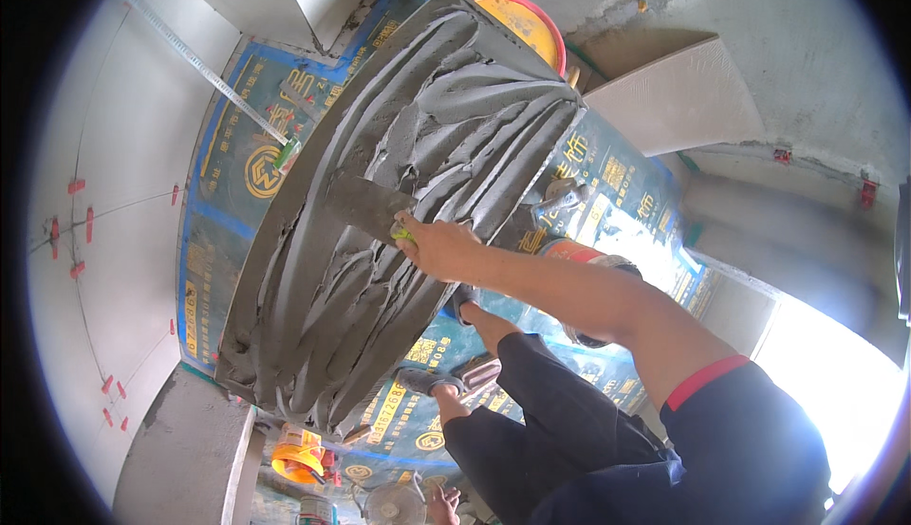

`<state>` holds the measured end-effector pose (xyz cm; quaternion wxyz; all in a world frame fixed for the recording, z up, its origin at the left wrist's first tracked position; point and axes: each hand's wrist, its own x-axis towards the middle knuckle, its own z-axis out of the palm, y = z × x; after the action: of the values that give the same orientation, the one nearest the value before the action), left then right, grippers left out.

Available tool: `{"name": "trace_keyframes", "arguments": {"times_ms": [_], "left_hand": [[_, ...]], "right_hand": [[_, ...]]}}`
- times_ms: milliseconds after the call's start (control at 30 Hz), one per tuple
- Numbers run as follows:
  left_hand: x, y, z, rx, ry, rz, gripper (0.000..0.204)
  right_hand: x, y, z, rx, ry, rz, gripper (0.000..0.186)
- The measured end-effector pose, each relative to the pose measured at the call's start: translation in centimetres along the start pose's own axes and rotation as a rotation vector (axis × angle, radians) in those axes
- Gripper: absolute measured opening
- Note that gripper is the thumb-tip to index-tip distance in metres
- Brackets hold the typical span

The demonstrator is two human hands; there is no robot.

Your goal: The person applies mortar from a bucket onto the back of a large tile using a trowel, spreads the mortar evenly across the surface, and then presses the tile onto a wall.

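My right hand point(441, 248) grips a flat metal trowel point(370, 204) by its yellow-green handle. The trowel blade lies against a thick layer of grey mortar point(380, 316), which covers a large slab in long ridges. The slab's underside is hidden, so what carries it cannot be seen. Low in the view, my left hand point(442, 504) is partly in sight, its fingers apart and nothing visibly held. Next to it stands a pale, see-through round object point(394, 501) that I cannot make out.
Printed blue-green sheeting point(242, 160) covers the floor. A red-rimmed yellow bucket point(527, 24) stands behind the slab; a red-and-grey bucket point(588, 264) is beneath my arm. A yellow container point(299, 457) sits near the lower edge. Red clips point(76, 185) dot the left wall's tile joints. A cut panel point(674, 93) leans at right.
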<state>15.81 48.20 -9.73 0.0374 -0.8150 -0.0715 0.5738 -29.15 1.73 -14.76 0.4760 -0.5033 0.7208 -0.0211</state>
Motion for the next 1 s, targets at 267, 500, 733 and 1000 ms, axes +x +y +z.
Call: {"name": "trace_keyframes", "arguments": {"times_ms": [267,500,733,1000], "left_hand": [[0.6,-0.7,-0.4,-0.008,0.003,-0.013,0.049],[3.8,-4.5,-2.5,0.007,-0.028,-0.046,0.049],[2.3,-4.2,-1.5,-0.134,0.011,0.002,0.051],[5.3,-6.8,-3.3,-0.098,-0.015,-0.02,0.059]], "right_hand": [[3.9,12.1,-14.4,-0.542,0.306,0.119,0.049],[-0.1,3.0,-2.2,0.253,0.069,0.229,0.043],[-3.7,5.8,-2.3,-0.548,-0.072,0.038,0.053],[-1.9,9.7,-3.7,0.464,0.314,0.413,0.048]]}}
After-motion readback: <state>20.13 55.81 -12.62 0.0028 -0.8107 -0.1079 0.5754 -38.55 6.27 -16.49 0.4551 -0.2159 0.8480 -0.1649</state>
